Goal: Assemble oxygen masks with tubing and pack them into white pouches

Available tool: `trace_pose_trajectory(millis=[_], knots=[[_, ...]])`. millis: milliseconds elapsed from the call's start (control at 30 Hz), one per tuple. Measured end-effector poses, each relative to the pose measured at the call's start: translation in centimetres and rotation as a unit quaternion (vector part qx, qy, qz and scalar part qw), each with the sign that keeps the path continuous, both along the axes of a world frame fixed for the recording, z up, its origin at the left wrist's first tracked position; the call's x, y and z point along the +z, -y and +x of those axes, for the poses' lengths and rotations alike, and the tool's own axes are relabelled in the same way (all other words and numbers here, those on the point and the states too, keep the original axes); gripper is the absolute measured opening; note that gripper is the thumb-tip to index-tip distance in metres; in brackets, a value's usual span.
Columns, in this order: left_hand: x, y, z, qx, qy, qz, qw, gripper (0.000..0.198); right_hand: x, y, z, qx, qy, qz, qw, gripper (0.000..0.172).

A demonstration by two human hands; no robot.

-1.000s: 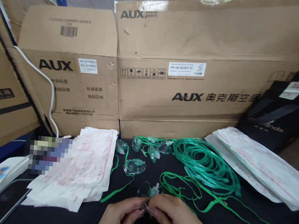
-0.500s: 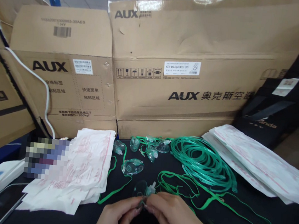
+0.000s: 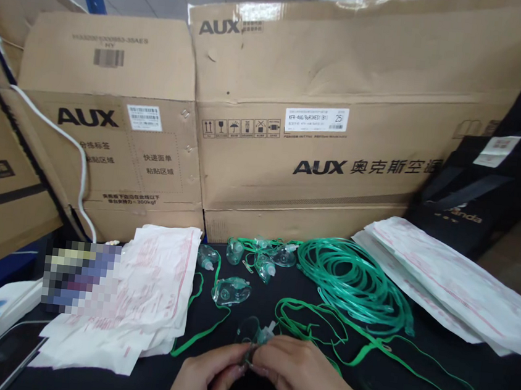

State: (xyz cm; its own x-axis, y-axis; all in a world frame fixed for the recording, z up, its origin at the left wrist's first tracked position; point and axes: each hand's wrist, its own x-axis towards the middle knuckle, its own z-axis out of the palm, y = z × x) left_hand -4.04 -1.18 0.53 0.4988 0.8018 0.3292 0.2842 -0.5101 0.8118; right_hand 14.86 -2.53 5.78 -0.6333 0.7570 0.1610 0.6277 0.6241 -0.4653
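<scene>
At the near edge of the table, both hands meet on a clear green oxygen mask (image 3: pixel 247 329) with a whitish connector. My left hand (image 3: pixel 210 373) pinches the mask's near edge from the left. From the right, my right hand (image 3: pixel 300 370) grips it with bent fingers, and a watch sits on that wrist. The fingertips hide the part where they touch. Green elastic straps (image 3: pixel 314 325) lie loosely to the right of the mask. Just beyond, another oxygen mask (image 3: pixel 231 292) rests on the black table with its strap trailing left.
Several more masks (image 3: pixel 265 267) lie at the back beside coiled green tubing (image 3: pixel 353 285). White printed pouches (image 3: pixel 157 296) are stacked on the left, with more pouches (image 3: pixel 447 283) at right. Large cardboard boxes (image 3: pixel 252 182) wall off the back. A black bag (image 3: pixel 456 191) stands at right.
The mask in my hands has tilted and shifted slightly to the right. Both hands keep their grip in nearly the same place.
</scene>
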Motion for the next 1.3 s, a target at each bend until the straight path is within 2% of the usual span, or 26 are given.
trace_pose_trajectory(millis=[300, 433, 600, 900, 1167, 1300], knots=[[-0.59, -0.14, -0.16, 0.001, 0.009, -0.015, 1.000, 0.029, -0.13, -0.01, 0.10, -0.016, -0.010, 0.006, 1.000, 0.024], [-0.38, -0.12, -0.03, 0.000, 0.004, -0.013, 1.000, 0.030, -0.13, 0.04, 0.12, -0.017, -0.009, 0.012, 1.000, 0.024], [0.02, -0.02, 0.02, -0.011, -0.015, -0.022, 1.000, 0.031, -0.22, 0.00, 0.14, -0.002, 0.004, 0.010, 1.000, 0.025], [-0.29, 0.17, -0.14, -0.019, -0.030, -0.015, 0.999, 0.031, -0.21, 0.02, 0.25, 0.016, -0.005, 0.000, 1.000, 0.027], [-0.45, -0.04, -0.27, 0.002, -0.021, 0.017, 1.000, 0.030, -0.35, 0.23, -0.08, -0.065, -0.008, -0.034, 0.997, 0.019], [-0.68, -0.11, -0.45, -0.018, -0.009, 0.052, 0.998, 0.036, -0.47, 0.22, -0.10, -0.068, 0.008, -0.037, 0.997, 0.016]])
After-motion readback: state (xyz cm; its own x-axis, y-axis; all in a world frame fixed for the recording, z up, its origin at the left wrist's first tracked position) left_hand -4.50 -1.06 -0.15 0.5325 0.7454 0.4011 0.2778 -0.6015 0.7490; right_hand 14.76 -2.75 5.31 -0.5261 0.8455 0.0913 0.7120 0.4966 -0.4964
